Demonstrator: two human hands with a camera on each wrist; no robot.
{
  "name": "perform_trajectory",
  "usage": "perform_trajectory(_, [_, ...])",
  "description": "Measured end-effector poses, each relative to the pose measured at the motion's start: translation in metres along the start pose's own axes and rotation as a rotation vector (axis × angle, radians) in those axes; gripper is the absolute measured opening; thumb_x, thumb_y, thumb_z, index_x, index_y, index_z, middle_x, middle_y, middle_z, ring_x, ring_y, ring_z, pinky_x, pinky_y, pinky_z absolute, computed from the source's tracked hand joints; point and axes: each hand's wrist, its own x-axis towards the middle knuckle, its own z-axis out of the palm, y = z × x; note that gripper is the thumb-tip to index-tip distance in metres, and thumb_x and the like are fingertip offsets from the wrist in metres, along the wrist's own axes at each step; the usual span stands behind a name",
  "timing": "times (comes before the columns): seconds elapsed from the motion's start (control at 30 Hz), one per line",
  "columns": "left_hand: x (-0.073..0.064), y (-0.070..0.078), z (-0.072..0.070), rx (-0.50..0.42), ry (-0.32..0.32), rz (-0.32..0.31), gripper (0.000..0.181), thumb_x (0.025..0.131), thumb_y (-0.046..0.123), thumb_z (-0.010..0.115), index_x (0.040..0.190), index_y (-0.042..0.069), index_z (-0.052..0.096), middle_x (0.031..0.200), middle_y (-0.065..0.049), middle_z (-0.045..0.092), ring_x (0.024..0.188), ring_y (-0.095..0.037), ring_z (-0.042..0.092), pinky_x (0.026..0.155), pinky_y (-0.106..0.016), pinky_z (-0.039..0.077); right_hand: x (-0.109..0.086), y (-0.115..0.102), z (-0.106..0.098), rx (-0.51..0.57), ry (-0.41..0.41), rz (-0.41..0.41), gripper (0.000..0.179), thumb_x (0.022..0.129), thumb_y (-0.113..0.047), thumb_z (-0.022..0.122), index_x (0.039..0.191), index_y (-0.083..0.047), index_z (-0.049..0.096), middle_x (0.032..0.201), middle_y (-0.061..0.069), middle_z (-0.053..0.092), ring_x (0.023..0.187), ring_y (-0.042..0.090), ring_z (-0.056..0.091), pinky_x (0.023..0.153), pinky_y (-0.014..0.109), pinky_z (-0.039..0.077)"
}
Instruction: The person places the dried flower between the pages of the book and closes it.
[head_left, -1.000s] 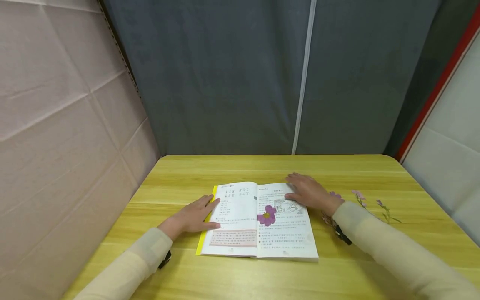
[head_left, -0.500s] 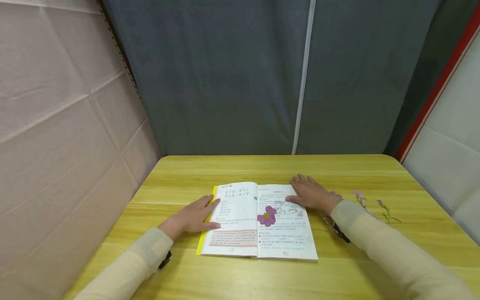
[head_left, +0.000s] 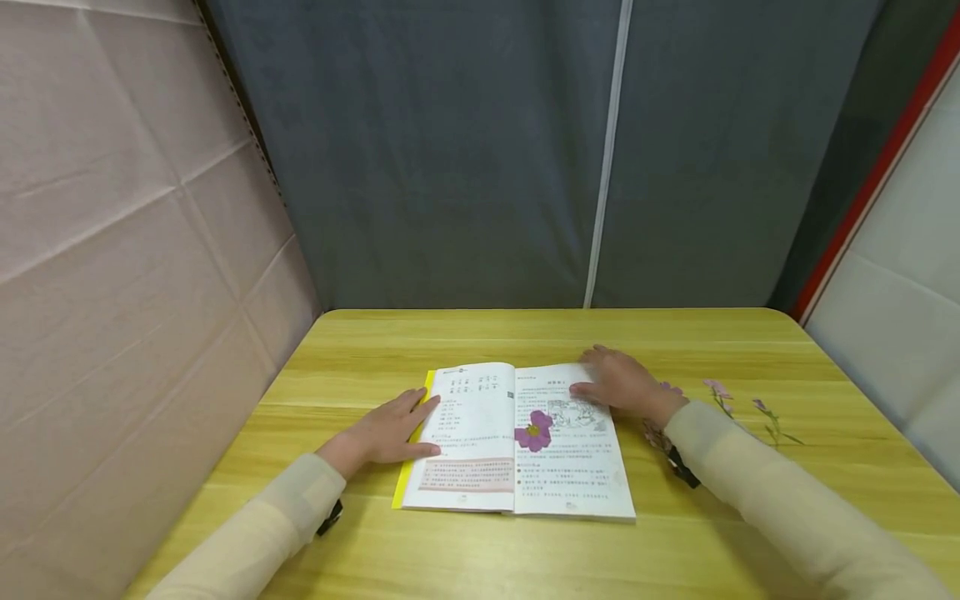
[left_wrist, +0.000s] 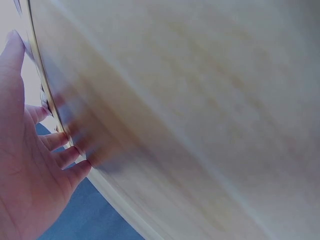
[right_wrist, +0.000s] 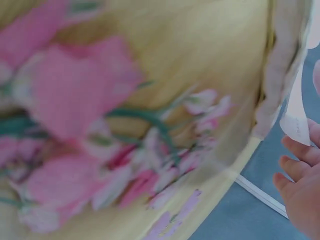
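An open book [head_left: 465, 433] with a yellow cover edge lies flat on the table. A purple flower [head_left: 533, 432] rests on its right page [head_left: 573, 475], close to the spine. My left hand [head_left: 382, 429] rests on the book's left edge, fingers spread and thumb on the page. At the upper right corner, my right hand [head_left: 622, 385] has its thumb over the page and its fingers beyond the edge. In the right wrist view, a lifted page corner [right_wrist: 296, 122] sits between the fingers and thumb of that hand [right_wrist: 305, 185].
Several pink and purple flowers on stems [head_left: 720, 392] lie on the wooden table [head_left: 480, 558] right of the book, partly under the right forearm. They loom close in the right wrist view [right_wrist: 85, 95]. A grey curtain [head_left: 450, 167] hangs behind the table.
My right hand slid slightly right and back, then its fingers curled in at the upper right corner, where the page edge has risen. The left hand and the flower have stayed put.
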Motion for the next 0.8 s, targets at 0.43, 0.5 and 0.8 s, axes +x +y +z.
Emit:
perform_trajectory(0.43, [-0.001, 0.0, 0.0, -0.009, -0.005, -0.006, 0.097, 0.087, 0.076, 0.042, 0.157, 0.013, 0.019, 0.158, -0.019, 0.018, 0.143, -0.034, 0.02, 0.111, -0.047, 0.026, -0.002, -0.022, -0.024, 0.607, 0.099, 0.169, 0.074, 0.098, -0.045, 0.054, 0.151, -0.001, 0.027, 0.121, 0.031, 0.055, 0.111, 0.041, 0.056, 0.09, 0.05, 0.046])
perform_trajectory(0.5, [-0.001, 0.0, -0.001, -0.007, -0.006, -0.006, 0.096, 0.087, 0.076, 0.041, 0.157, 0.014, 0.019, 0.158, -0.019, 0.018, 0.143, -0.034, 0.02, 0.111, -0.047, 0.025, -0.004, -0.026, -0.028, 0.69, 0.088, 0.199, 0.076, 0.099, -0.046, 0.052, 0.153, -0.001, 0.022, 0.136, 0.033, 0.047, 0.122, 0.044, 0.05, 0.096, 0.054, 0.043])
perform_trajectory(0.8, [-0.002, 0.002, -0.001, -0.006, 0.004, -0.006, 0.096, 0.087, 0.076, 0.041, 0.156, 0.013, 0.02, 0.157, -0.02, 0.019, 0.143, -0.035, 0.022, 0.111, -0.048, 0.026, -0.01, -0.052, -0.032, 1.021, -0.046, 0.22, 0.075, 0.104, -0.051, 0.03, 0.151, 0.006, 0.02, 0.137, 0.031, 0.047, 0.117, 0.034, 0.057, 0.096, 0.045, 0.046])
